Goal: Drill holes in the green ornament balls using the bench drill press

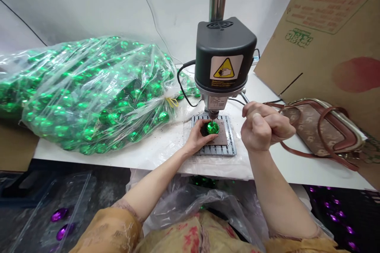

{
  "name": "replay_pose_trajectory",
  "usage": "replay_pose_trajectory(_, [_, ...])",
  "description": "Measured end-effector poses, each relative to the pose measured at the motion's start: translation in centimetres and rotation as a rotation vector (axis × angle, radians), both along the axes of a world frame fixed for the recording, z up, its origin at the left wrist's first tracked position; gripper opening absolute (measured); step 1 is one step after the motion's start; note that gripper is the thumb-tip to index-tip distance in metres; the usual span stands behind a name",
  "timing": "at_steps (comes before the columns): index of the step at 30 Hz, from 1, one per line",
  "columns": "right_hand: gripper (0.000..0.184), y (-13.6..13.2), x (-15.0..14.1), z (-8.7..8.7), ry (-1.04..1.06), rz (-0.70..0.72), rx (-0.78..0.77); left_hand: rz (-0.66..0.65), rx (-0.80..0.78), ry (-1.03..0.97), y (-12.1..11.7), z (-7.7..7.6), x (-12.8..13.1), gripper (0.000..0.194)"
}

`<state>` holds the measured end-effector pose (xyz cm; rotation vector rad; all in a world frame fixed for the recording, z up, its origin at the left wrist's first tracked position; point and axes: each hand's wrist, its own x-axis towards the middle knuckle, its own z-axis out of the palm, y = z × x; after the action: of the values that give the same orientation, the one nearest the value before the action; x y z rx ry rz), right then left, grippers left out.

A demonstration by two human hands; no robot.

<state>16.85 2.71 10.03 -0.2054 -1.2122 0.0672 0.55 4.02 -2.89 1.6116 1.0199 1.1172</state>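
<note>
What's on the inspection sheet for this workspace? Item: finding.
Surface: white tabletop, dark-speckled around grey slotted plate.
Things: green faceted ball under black-housed bench drill.
Clutter: clear plastic sack of green balls; brown patterned handbag.
Hands: left hand around the ball; right hand fisted at silver lever.
Cables: black cable looped beside the drill; thin white cable behind.
Surroundings: printed cardboard box right; shiny purple pieces below tabletop level.

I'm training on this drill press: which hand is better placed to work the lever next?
Probably the right hand: it is at the lever, while the left hand curls around the green ball.
</note>
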Motion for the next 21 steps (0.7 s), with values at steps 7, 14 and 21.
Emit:
replay_pose_trajectory(7, [0.046,0.0,-0.7,6.8,0.242,0.075,-0.426,0.063,-0.010,-0.044,-0.5,0.8,0.6,0.058])
replay_pose_trajectory(14, [0.038,2.1,-0.1,10.6,0.260,0.172,-0.688,0.247,0.225,0.170,-2.8,3.1,0.0,0.039])
replay_pose_trajectory(21, [0.038,2.2,0.0,9.9,0.212,0.142,-0.630,-0.299,0.666,0.647,-13.1,1.1,-5.3,0.045])
